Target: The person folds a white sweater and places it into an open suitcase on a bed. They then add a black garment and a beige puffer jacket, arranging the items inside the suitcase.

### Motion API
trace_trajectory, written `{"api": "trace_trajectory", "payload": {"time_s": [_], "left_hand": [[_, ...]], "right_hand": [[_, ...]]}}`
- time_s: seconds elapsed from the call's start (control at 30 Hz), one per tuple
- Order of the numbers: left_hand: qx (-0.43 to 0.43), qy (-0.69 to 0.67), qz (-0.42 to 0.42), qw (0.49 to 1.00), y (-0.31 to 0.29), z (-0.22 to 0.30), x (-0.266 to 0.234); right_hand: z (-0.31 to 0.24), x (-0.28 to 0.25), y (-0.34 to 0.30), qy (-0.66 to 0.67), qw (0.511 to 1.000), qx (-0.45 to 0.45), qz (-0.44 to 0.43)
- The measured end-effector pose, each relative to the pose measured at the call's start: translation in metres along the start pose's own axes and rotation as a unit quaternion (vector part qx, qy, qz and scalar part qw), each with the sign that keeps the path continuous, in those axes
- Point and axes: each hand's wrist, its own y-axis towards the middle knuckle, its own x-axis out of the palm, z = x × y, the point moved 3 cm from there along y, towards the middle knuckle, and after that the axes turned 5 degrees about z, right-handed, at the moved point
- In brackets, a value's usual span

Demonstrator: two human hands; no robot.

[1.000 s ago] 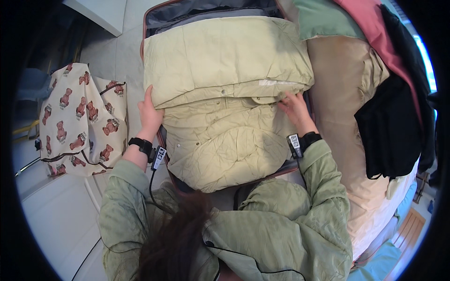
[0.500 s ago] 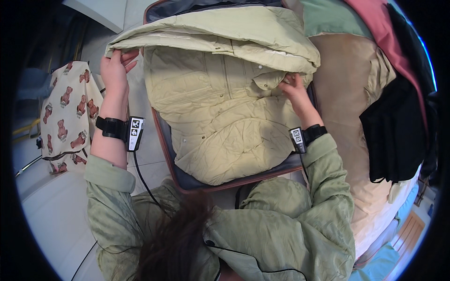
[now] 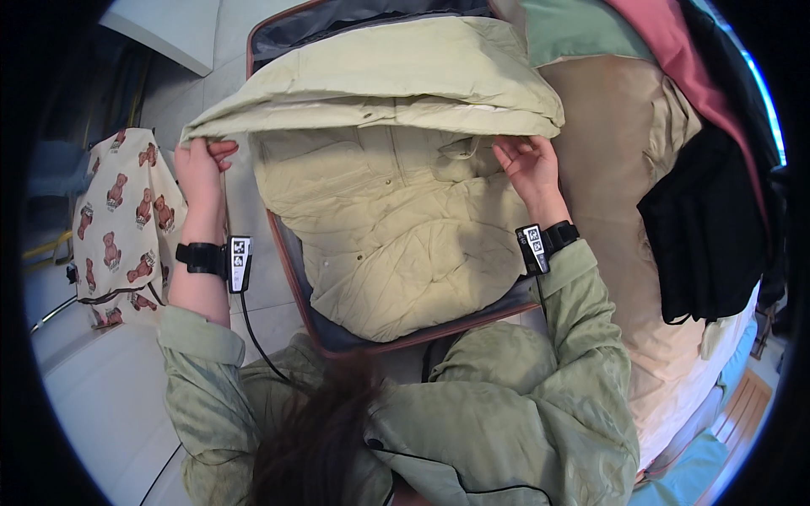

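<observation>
A pale yellow-green padded jacket (image 3: pixel 413 253) lies in an open suitcase (image 3: pixel 294 282) with a dark grey lining and a reddish-brown rim. Its far part is lifted and folded over toward me, the hem stretched between my hands. My left hand (image 3: pixel 201 173) pinches the left corner of that fold, out past the suitcase's left side. At the right end of the same hem, my right hand (image 3: pixel 531 173) grips from below, fingers partly hidden by the fabric. Beneath the fold, a small pocket flap and several snap buttons show on the jacket.
To the right, a bed with a tan cover (image 3: pixel 607 169) carries a black garment (image 3: pixel 700 228), with green and pink cloth farther back. A cream bag printed with brown bears (image 3: pixel 126 219) stands at the left. White furniture (image 3: pixel 173 34) is at the far left.
The folded part of the jacket has come nearer to me, covering more of the layer below. My left hand has moved nearer. My right hand has shifted from near the pocket flap onto the hem.
</observation>
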Motion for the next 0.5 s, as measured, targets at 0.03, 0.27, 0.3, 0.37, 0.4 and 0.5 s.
{"api": "trace_trajectory", "payload": {"time_s": [0.03,0.27,0.3,0.37,0.4,0.5], "left_hand": [[-0.007,0.002,-0.002,1.0,0.0,-0.005,-0.005],[-0.113,0.036,-0.016,0.993,-0.011,-0.057,-0.018],[-0.124,0.037,-0.015,0.991,-0.015,-0.062,-0.016],[-0.152,-0.013,-0.051,0.987,-0.024,-0.068,-0.013],[-0.154,-0.038,-0.054,0.986,-0.03,-0.068,-0.013],[-0.199,-0.153,-0.12,0.96,-0.039,-0.063,-0.014]], "right_hand": [[-0.004,-0.006,0.001,0.035,0.998,-0.014,0.045],[-0.04,-0.011,-0.01,-0.036,0.996,-0.084,0.003],[-0.044,-0.007,-0.013,-0.084,0.991,-0.106,-0.016],[-0.049,0.003,-0.014,-0.133,0.985,-0.103,-0.031],[-0.051,0.005,-0.014,-0.151,0.984,-0.097,-0.015],[-0.049,0.006,-0.01,-0.231,0.966,-0.096,0.058]]}}
